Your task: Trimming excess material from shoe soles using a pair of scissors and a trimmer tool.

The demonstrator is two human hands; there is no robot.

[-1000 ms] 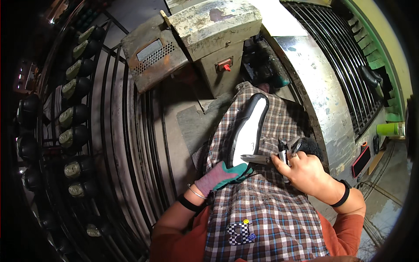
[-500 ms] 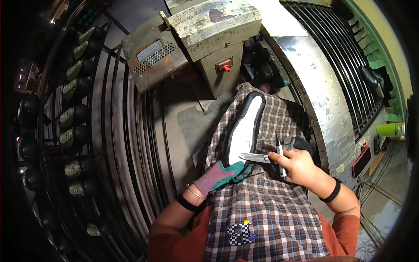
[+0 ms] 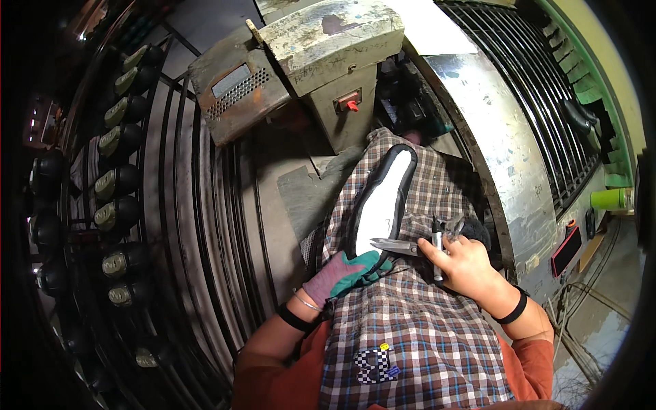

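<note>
A black shoe upper [image 3: 384, 209] lies sole side up on my lap, its heel end nearest me. White board fills its underside, with a small handwritten mark on it. My left hand [image 3: 345, 275], in a purple and green glove, grips the heel end from below left; some fingers are hidden under it. In my bare right hand [image 3: 463, 265] are scissors [image 3: 396, 245], their blades pointing left over the white board near the heel. A marker pen [image 3: 437, 257] stands between the fingers of that same hand. Whether the blades touch the board I cannot tell.
A checked apron [image 3: 410, 335] covers my lap. Ahead stands a worn metal machine [image 3: 335, 41] with a red switch [image 3: 352, 106]. On the left, a rack holds several black shoes [image 3: 123, 140]. To the right are a metal bench [image 3: 502, 137], a phone [image 3: 566, 251] and a green cup [image 3: 610, 199].
My right hand has shifted slightly left with the scissors and pen, and the blade tips lie a little further left over the board. My left hand keeps its hold.
</note>
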